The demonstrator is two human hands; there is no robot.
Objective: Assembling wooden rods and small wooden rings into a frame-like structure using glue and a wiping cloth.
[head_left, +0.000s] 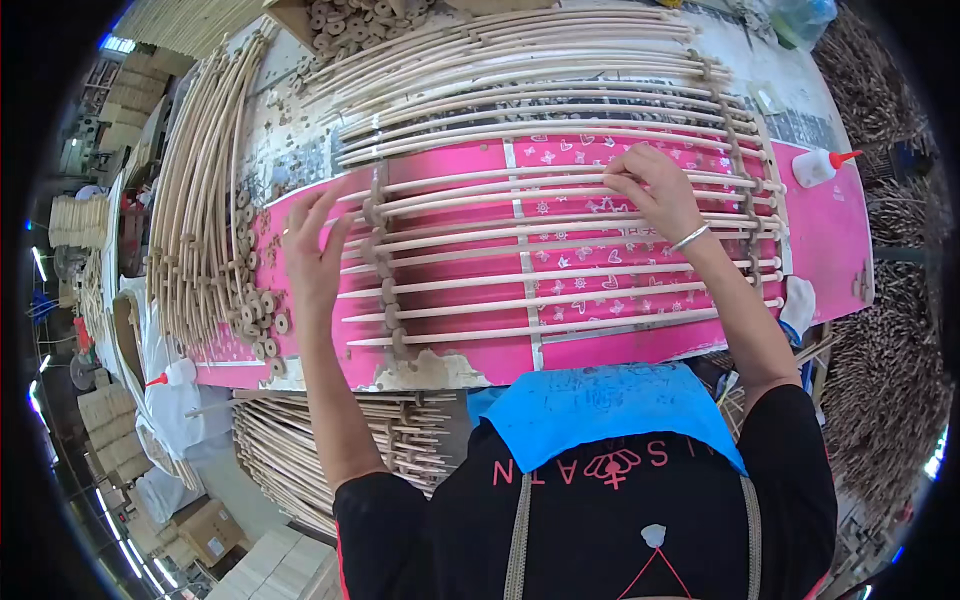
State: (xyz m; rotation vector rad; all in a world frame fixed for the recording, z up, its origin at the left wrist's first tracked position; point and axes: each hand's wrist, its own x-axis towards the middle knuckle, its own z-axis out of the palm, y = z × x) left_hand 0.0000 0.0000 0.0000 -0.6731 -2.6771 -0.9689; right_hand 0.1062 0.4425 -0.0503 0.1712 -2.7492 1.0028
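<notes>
Several pale wooden sticks with pointed left ends lie side by side across a pink patterned sheet point(460, 345). Brown ring-like pieces point(388, 290) sit in a row near their left ends, with another row toward the right. My right hand point(660, 195), a bracelet at its wrist, pinches a wooden stick point(500, 178) around mid-length between thumb and fingers. At the sticks' left tips my left hand point(315, 240) curves with its fingers apart. Whether its fingertips touch a tip is hard to make out.
Bundled sticks with discs point(200, 200) lie at the left beside loose wooden discs point(268, 310). More sticks point(520, 45) fill the far side. A white glue bottle with red nozzle point(815, 168) lies right, another point(180, 372) at the near left. Stick stacks point(310, 450) sit below the table edge.
</notes>
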